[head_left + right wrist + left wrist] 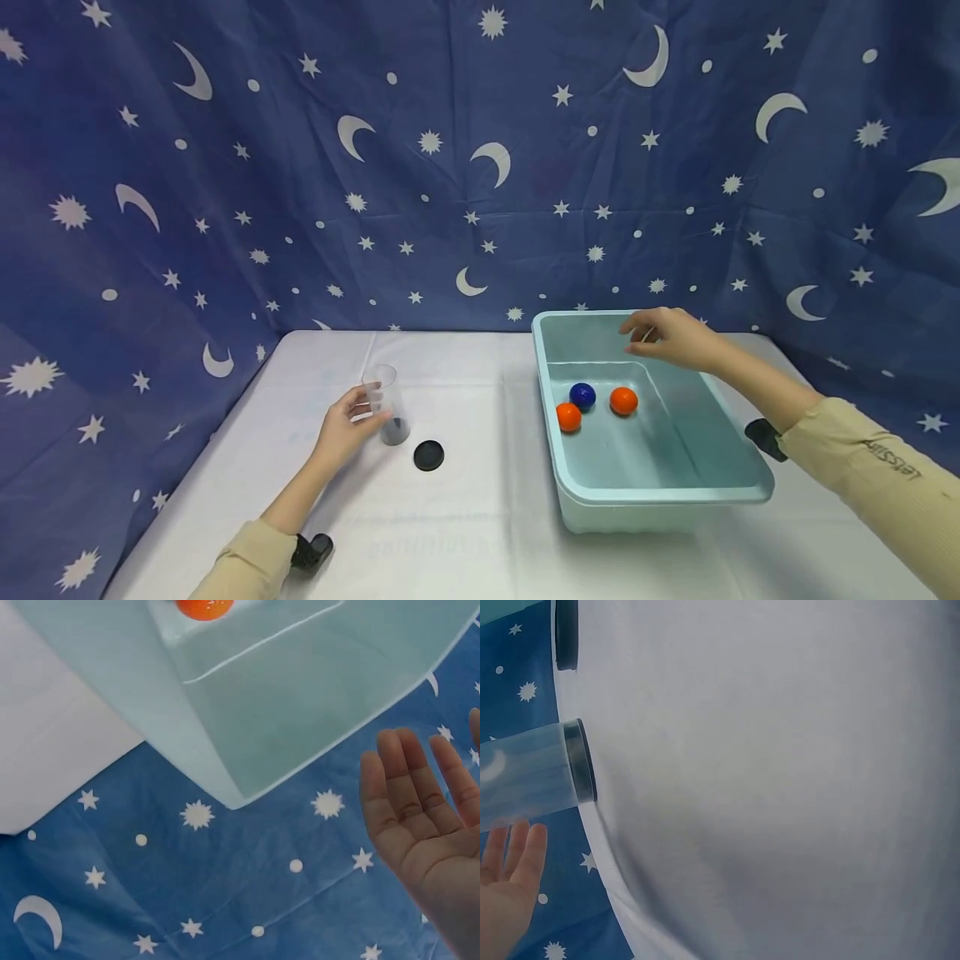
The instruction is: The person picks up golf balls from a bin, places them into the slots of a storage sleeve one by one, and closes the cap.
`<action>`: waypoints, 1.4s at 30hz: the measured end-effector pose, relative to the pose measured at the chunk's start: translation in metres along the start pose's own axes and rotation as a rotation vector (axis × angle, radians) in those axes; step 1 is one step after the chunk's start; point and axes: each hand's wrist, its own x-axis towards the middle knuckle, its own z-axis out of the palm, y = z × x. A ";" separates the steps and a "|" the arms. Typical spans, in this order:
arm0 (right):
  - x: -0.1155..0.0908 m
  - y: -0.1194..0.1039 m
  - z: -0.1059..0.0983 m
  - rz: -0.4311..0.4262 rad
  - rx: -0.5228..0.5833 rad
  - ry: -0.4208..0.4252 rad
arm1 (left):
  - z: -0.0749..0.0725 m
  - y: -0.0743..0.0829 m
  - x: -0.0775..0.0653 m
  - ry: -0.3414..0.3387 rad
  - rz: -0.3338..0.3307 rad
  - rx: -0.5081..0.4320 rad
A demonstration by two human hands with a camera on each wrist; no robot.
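Observation:
My left hand (347,427) is at a clear plastic cylinder (384,400) with a dark base, which stands upright on the white table. Thumb and fingers lie on either side of its wall. From the left wrist, the fingers (531,855) show along the side of the container. A round black lid (428,455) lies flat just right of it. Over the back right of a pale green bin (652,495), my right hand (671,337) hovers with loosely bent fingers and nothing in them. Inside the bin are a dark blue ball (582,396) and two orange balls (623,401).
A white cloth covers the table (465,517). Behind it hangs a blue curtain (420,275) with white moons and stars. The bin's raised walls surround the balls on the right half of the table.

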 end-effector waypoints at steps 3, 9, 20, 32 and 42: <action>0.006 0.000 0.004 -0.008 -0.021 -0.039 | 0.001 0.000 0.001 0.003 0.004 0.002; 0.017 0.004 0.014 -0.004 -0.085 -0.078 | 0.002 0.001 0.001 0.016 0.005 0.031; 0.033 0.014 0.024 0.039 -0.183 -0.105 | 0.002 0.005 0.000 0.014 0.003 0.035; 0.046 0.018 0.041 0.083 -0.159 -0.141 | 0.000 0.010 0.002 -0.002 -0.039 0.028; 0.053 0.029 0.055 0.178 -0.184 -0.117 | -0.001 0.017 0.004 -0.009 -0.047 -0.006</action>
